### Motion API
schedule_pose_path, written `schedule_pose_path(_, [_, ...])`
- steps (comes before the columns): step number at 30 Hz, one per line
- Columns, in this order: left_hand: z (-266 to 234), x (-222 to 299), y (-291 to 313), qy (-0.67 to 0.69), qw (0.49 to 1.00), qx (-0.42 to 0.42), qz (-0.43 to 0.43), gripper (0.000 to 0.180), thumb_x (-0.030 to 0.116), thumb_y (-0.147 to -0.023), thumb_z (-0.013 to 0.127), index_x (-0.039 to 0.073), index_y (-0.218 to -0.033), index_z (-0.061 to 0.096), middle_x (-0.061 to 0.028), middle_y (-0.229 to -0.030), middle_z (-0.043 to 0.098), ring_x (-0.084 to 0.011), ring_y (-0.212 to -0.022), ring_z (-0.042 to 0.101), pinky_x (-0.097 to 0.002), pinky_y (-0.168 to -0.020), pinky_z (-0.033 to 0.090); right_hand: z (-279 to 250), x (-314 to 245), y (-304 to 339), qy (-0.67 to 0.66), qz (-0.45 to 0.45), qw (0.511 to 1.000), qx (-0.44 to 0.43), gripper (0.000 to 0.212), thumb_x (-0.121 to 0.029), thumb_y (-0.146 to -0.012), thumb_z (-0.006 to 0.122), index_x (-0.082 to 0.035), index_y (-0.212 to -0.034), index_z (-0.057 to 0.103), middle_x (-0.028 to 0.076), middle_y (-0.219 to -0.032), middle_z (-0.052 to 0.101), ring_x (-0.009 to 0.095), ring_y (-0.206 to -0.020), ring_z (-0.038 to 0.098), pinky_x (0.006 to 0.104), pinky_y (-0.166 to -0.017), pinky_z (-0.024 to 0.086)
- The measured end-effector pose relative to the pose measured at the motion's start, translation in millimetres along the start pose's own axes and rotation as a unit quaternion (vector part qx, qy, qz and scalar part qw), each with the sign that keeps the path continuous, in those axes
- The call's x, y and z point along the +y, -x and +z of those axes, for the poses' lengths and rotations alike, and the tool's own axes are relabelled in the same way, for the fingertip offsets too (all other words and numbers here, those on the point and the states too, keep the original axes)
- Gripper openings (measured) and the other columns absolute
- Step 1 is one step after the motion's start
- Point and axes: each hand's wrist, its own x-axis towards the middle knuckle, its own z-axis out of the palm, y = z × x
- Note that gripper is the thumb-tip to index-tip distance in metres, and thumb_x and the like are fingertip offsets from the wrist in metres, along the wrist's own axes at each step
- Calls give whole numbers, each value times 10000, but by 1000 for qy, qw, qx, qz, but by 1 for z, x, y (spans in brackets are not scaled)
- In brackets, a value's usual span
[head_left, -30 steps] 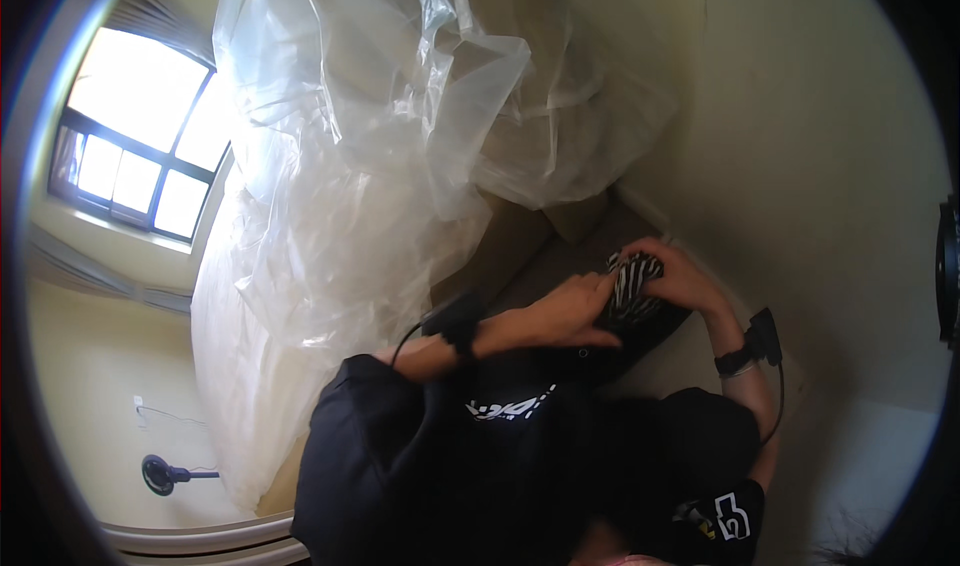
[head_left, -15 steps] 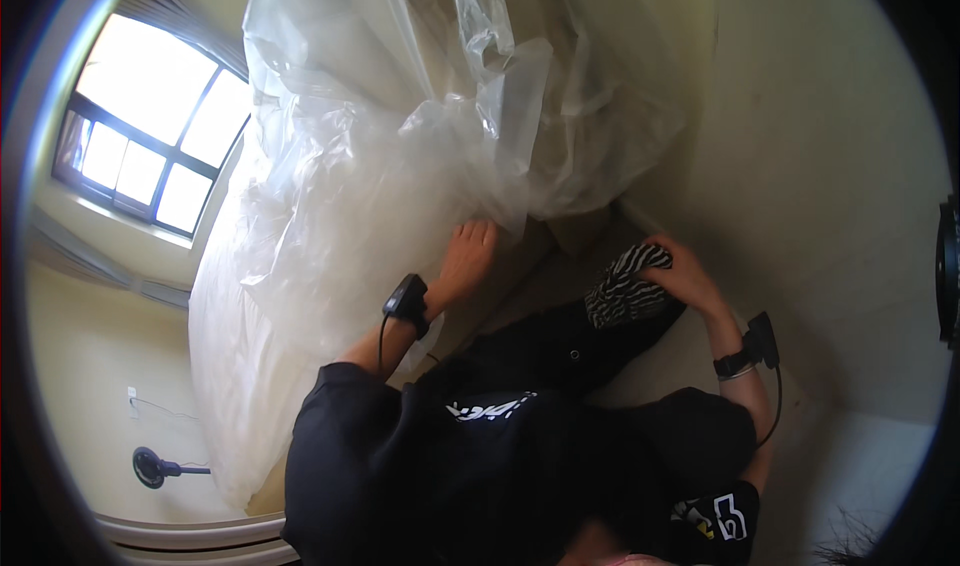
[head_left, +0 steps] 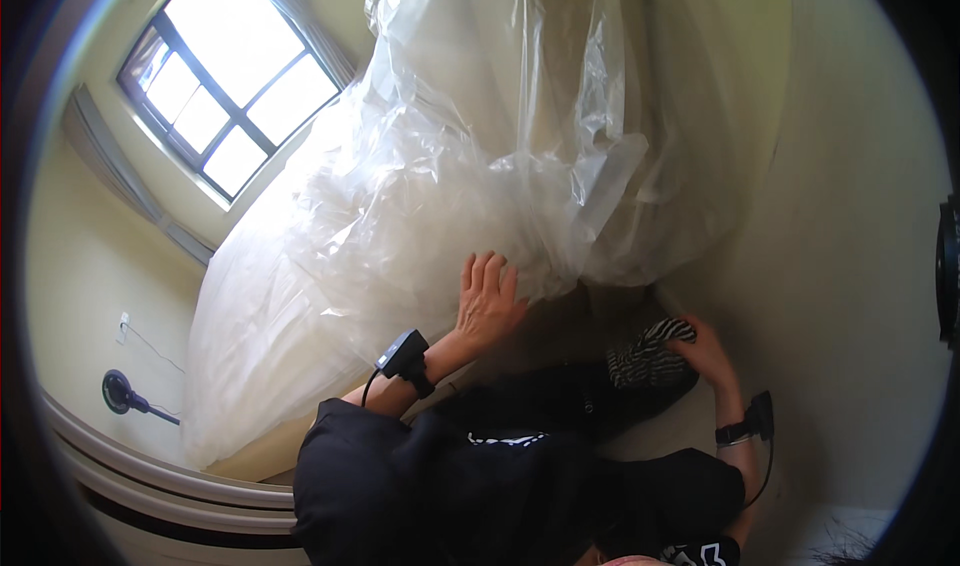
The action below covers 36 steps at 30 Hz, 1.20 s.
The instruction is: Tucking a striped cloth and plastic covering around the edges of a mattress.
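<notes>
A big sheet of clear plastic [head_left: 400, 186] drapes in wrinkled folds over a large pale, bulky thing. My left hand [head_left: 490, 301] lies against the lower edge of that sheet, its fingers stretched and apart, gripping nothing. At the right, low by the wall, my right hand [head_left: 708, 354] is closed round a black-and-white zebra-striped cloth [head_left: 650, 358]. The cloth is bunched up, and its lower part rests against my dark trousers [head_left: 540, 401]. Some of the right fingers are hidden behind the cloth.
A pale wall [head_left: 860, 266] rises close at my right. A window [head_left: 235, 76] with a grey curtain [head_left: 135, 181] is at the upper left. Below it stands a dark round-headed fixture [head_left: 120, 391] on an arm, near a curved pale rail [head_left: 170, 486].
My view has turned, so the window and plastic appear shifted rightward. My left hand's fingers have spread apart on the plastic. My right hand still holds the striped cloth.
</notes>
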Motion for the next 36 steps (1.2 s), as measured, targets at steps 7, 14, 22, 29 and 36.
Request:
schedule_pose_path(7, [107, -15, 37, 6, 991, -100, 88, 860, 404, -653, 690, -36, -1294, 322, -272, -1364, 236, -422, -1294, 174, -528, -1039, 173, 8, 8, -2, 49, -40, 998, 19, 527, -204, -657, 672, 42, -1100, 526, 182, -1001, 597, 253, -948, 577, 318, -847, 426])
schedule_pose_path(14, [54, -6, 43, 18, 995, -40, 85, 510, 251, -648, 661, -3, -1059, 499, -208, -1176, 424, -352, -1139, 377, -474, -973, 271, 12, 10, -6, -2, 11, 1000, -17, 550, -195, -661, 671, 51, -1124, 508, 192, -1048, 587, 256, -977, 571, 319, -861, 426])
schedule_pose_path(22, [-108, -98, -17, -98, 948, 282, -106, 209, 27, -656, 595, 26, -834, 485, -135, -862, 495, -310, -833, 479, -394, -728, 355, 10, 13, -9, -20, 0, 1000, -16, 553, -188, -673, 670, 64, -1135, 499, 197, -1048, 588, 244, -973, 573, 314, -853, 431])
schedule_pose_path(29, [-102, -314, 134, 179, 711, 205, -649, 514, 364, -778, 602, -80, -1006, 479, -192, -969, 541, -302, -873, 548, -463, -698, 454, 6, 3, -5, -51, -57, 997, -19, 508, -182, -662, 666, 48, -1091, 521, 169, -968, 610, 233, -900, 591, 305, -814, 443])
schedule_pose_path(36, [-26, -222, 200, -119, 802, -37, -584, 326, 245, -815, 455, -38, -873, 606, -265, -894, 603, -395, -874, 590, -431, -791, 462, 5, 9, 1, -54, -53, 997, -21, 479, -176, -660, 668, 24, -1073, 530, 151, -948, 609, 233, -896, 586, 299, -815, 440])
